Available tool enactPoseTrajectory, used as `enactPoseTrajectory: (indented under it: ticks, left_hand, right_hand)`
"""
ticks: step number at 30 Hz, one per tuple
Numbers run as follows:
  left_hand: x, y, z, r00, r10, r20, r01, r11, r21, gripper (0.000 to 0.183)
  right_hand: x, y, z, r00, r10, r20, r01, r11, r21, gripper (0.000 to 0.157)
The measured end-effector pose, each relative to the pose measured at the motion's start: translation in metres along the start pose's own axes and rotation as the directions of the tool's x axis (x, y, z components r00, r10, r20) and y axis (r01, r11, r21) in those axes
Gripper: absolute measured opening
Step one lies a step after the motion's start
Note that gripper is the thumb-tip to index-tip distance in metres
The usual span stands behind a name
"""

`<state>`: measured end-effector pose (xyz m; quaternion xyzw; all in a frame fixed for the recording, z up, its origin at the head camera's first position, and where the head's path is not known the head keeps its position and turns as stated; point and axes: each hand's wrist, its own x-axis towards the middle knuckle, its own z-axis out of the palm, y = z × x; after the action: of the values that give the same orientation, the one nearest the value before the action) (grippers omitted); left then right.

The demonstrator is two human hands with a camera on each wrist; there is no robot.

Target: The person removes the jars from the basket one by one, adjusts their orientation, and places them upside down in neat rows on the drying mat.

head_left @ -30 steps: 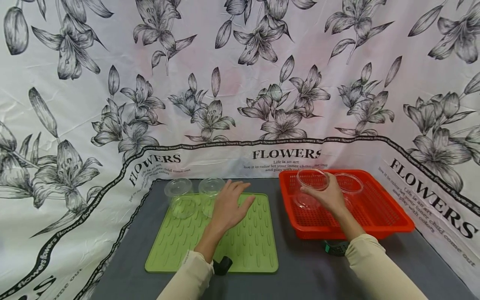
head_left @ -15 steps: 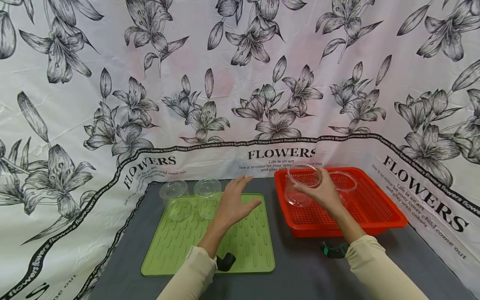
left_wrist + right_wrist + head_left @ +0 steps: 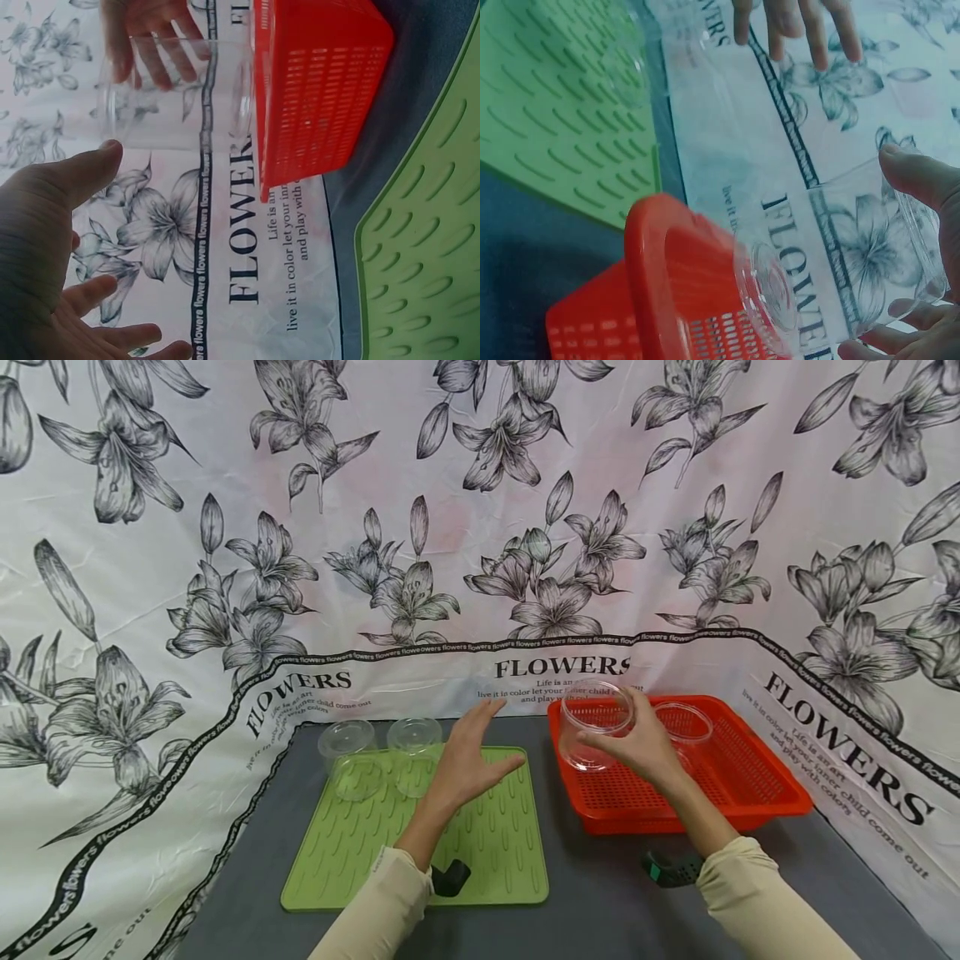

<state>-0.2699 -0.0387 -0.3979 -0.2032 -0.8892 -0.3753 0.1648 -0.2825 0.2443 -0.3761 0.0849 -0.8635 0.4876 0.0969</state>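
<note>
My right hand grips a clear plastic cup by its side near the rim, thumb on one side and fingers on the other. It holds the cup over the left part of a red basket. In the right wrist view the see-through cup shows between thumb and fingers. My left hand is raised above the green mat, fingers spread and holding nothing. The left wrist view has the left thumb near the cup in the image, with the right hand behind it.
Two more clear cups, a left one and a right one, stand at the mat's back left. Another clear cup is in the basket. A flower-printed cloth rises behind the grey table.
The right hand has lifted the cup slightly and carried it left within the basket's area. The left hand has shifted a little right of the standing cups, still spread. The view has turned slightly.
</note>
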Motion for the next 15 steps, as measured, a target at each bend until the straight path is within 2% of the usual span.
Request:
enactPoseTrajectory:
  ticks: [4, 9, 12, 15]
  left_hand:
    - [0.000, 0.001, -0.004, 1.000, -0.017, 0.010, 0.018, 1.000, -0.021, 0.085]
    - [0.001, 0.002, -0.009, 1.000, -0.028, -0.013, 0.027, 0.999, -0.035, 0.083]
    - [0.001, 0.003, -0.013, 0.999, -0.026, -0.031, 0.023, 0.997, -0.067, 0.080]
    - [0.001, 0.002, -0.017, 0.999, -0.033, -0.017, 0.031, 0.994, -0.104, 0.079]
  right_hand:
    - [-0.001, -0.009, 0.004, 0.999, -0.051, 0.020, 0.051, 0.999, 0.020, 0.105]
    - [-0.002, -0.018, 0.011, 0.991, -0.112, 0.069, 0.107, 0.991, 0.075, 0.099]
    - [-0.003, -0.024, 0.014, 0.986, -0.123, 0.110, 0.110, 0.987, 0.119, 0.098]
    - [-0.005, -0.028, 0.017, 0.982, -0.118, 0.147, 0.100, 0.987, 0.128, 0.101]
